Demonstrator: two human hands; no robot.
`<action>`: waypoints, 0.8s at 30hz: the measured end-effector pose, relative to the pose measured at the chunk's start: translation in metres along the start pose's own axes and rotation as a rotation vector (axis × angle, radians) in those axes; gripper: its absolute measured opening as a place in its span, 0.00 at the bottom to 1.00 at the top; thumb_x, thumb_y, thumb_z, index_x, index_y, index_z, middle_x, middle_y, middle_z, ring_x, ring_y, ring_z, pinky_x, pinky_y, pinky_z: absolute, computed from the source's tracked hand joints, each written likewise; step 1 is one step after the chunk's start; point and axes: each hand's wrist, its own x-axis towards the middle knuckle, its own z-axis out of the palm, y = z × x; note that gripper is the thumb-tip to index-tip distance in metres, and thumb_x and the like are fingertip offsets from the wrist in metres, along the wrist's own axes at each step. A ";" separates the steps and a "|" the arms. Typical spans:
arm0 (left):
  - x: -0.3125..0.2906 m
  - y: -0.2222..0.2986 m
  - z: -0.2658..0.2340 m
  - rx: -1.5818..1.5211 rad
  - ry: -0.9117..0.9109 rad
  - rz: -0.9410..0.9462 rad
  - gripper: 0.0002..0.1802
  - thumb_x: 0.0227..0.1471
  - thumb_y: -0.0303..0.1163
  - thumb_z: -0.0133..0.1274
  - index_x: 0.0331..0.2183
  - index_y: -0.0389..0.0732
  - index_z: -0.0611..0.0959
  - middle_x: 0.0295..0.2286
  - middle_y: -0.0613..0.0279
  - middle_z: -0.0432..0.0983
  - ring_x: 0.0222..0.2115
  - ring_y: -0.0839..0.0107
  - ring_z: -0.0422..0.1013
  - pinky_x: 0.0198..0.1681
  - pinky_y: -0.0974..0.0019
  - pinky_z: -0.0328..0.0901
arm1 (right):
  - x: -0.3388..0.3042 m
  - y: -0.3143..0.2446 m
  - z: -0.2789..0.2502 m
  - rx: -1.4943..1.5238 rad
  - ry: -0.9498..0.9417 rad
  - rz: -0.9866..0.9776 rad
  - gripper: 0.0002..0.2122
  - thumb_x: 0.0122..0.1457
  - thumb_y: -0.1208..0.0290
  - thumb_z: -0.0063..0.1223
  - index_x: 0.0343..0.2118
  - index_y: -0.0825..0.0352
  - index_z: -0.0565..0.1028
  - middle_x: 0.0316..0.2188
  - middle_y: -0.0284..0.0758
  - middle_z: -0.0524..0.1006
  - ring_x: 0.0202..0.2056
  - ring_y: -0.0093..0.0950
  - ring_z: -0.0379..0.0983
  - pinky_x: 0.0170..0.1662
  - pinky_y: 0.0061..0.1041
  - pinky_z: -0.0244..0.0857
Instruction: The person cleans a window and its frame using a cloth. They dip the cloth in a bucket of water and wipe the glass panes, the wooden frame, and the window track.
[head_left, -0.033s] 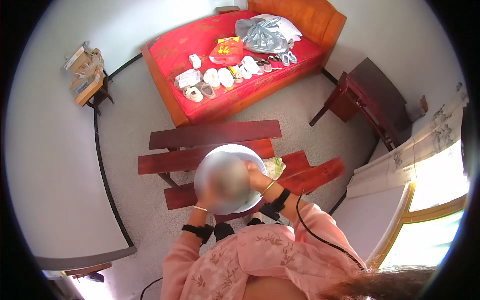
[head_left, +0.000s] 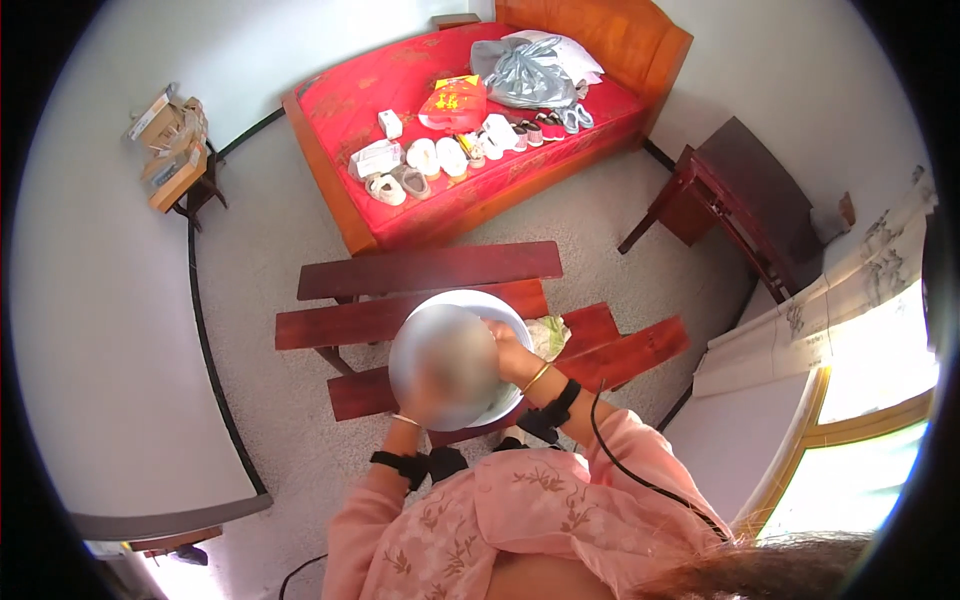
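A white round basin (head_left: 482, 299) stands over the red-brown benches in front of me. A round blurred patch covers most of its middle and left, so what lies inside is hidden. My left hand (head_left: 424, 398) reaches over the basin's near left side; its fingers are lost in the blur. Over the right part of the basin is my right hand (head_left: 511, 354), knuckles bent and fingers curled inward. Their tips run into the blur, and whatever they grip cannot be made out. Just right of the basin lies a crumpled pale green and white bag or cloth (head_left: 549, 338).
Several long benches (head_left: 430, 270) surround the basin. Beyond them a bed (head_left: 330, 115) with a red mattress carries shoes (head_left: 424, 156), a red bag (head_left: 453, 103) and a grey plastic bag (head_left: 527, 73). A dark table (head_left: 752, 182) stands right; cardboard boxes (head_left: 178, 172) sit far left. A black cable (head_left: 640, 470) crosses my right sleeve.
My left forearm and its black strap have shifted very slightly to the right. Both hands stay over the basin.
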 end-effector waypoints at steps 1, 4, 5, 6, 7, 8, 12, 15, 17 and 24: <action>0.003 -0.007 0.017 -0.151 0.032 0.064 0.52 0.34 0.32 0.72 0.58 0.36 0.60 0.53 0.59 0.64 0.53 0.69 0.61 0.56 0.64 0.59 | 0.000 0.004 -0.002 0.148 -0.019 -0.001 0.18 0.52 0.86 0.49 0.49 0.71 0.71 0.42 0.34 0.76 0.44 0.24 0.73 0.48 0.24 0.66; 0.012 -0.036 0.029 -0.165 0.110 -0.043 0.39 0.40 0.27 0.67 0.54 0.36 0.67 0.48 0.61 0.70 0.48 0.71 0.67 0.52 0.66 0.63 | -0.011 -0.007 0.007 0.303 -0.006 -0.041 0.23 0.53 0.85 0.50 0.54 0.71 0.66 0.45 0.35 0.75 0.46 0.26 0.72 0.50 0.25 0.65; 0.016 -0.049 0.027 -0.093 0.137 -0.127 0.35 0.43 0.25 0.65 0.53 0.36 0.69 0.46 0.61 0.72 0.47 0.72 0.68 0.51 0.66 0.64 | -0.015 -0.013 0.010 0.307 0.005 -0.059 0.24 0.53 0.85 0.50 0.56 0.70 0.64 0.46 0.35 0.74 0.46 0.26 0.71 0.51 0.26 0.65; 0.016 -0.076 0.016 -0.066 0.212 -0.103 0.31 0.45 0.23 0.62 0.52 0.36 0.71 0.45 0.62 0.73 0.46 0.72 0.69 0.50 0.67 0.65 | -0.016 -0.016 0.011 0.326 0.001 -0.079 0.26 0.53 0.85 0.50 0.58 0.69 0.63 0.46 0.35 0.74 0.47 0.26 0.71 0.51 0.26 0.65; 0.007 -0.112 0.000 -0.032 0.306 -0.081 0.27 0.47 0.21 0.59 0.51 0.36 0.72 0.44 0.62 0.74 0.44 0.72 0.70 0.49 0.67 0.66 | -0.015 -0.018 0.013 0.350 -0.018 -0.087 0.28 0.54 0.85 0.50 0.59 0.68 0.61 0.47 0.34 0.73 0.47 0.26 0.71 0.52 0.26 0.64; 0.015 -0.100 0.006 -0.181 0.293 -0.092 0.25 0.50 0.19 0.54 0.51 0.36 0.72 0.44 0.62 0.74 0.44 0.71 0.71 0.48 0.66 0.67 | -0.020 -0.019 -0.003 0.370 0.015 -0.127 0.29 0.54 0.85 0.50 0.61 0.67 0.59 0.47 0.34 0.73 0.48 0.25 0.70 0.52 0.26 0.64; 0.026 -0.021 0.017 -0.557 0.450 -0.182 0.27 0.47 0.13 0.41 0.51 0.33 0.71 0.45 0.57 0.73 0.44 0.65 0.71 0.48 0.65 0.67 | -0.039 -0.011 -0.068 0.054 0.273 -0.129 0.35 0.54 0.78 0.55 0.65 0.60 0.54 0.52 0.35 0.70 0.48 0.25 0.69 0.51 0.26 0.65; 0.027 -0.015 0.019 -0.594 0.521 -0.187 0.27 0.47 0.12 0.40 0.52 0.34 0.70 0.47 0.57 0.71 0.47 0.64 0.70 0.50 0.64 0.66 | -0.043 0.025 -0.087 -0.393 0.276 -0.010 0.39 0.52 0.72 0.61 0.66 0.58 0.52 0.56 0.37 0.66 0.49 0.27 0.68 0.51 0.27 0.65; 0.026 -0.012 0.023 -0.600 0.515 -0.181 0.27 0.48 0.13 0.41 0.52 0.34 0.69 0.48 0.58 0.70 0.48 0.65 0.69 0.51 0.64 0.66 | -0.044 0.035 -0.069 -0.662 0.132 -0.001 0.45 0.47 0.70 0.67 0.67 0.55 0.49 0.62 0.43 0.57 0.59 0.32 0.58 0.52 0.32 0.64; 0.005 0.036 0.040 0.765 0.259 0.262 0.24 0.48 0.21 0.53 0.49 0.36 0.75 0.51 0.50 0.69 0.53 0.56 0.66 0.55 0.61 0.62 | -0.018 0.087 -0.049 -0.854 0.060 -0.456 0.47 0.40 0.74 0.68 0.65 0.51 0.54 0.66 0.38 0.52 0.62 0.36 0.54 0.65 0.48 0.31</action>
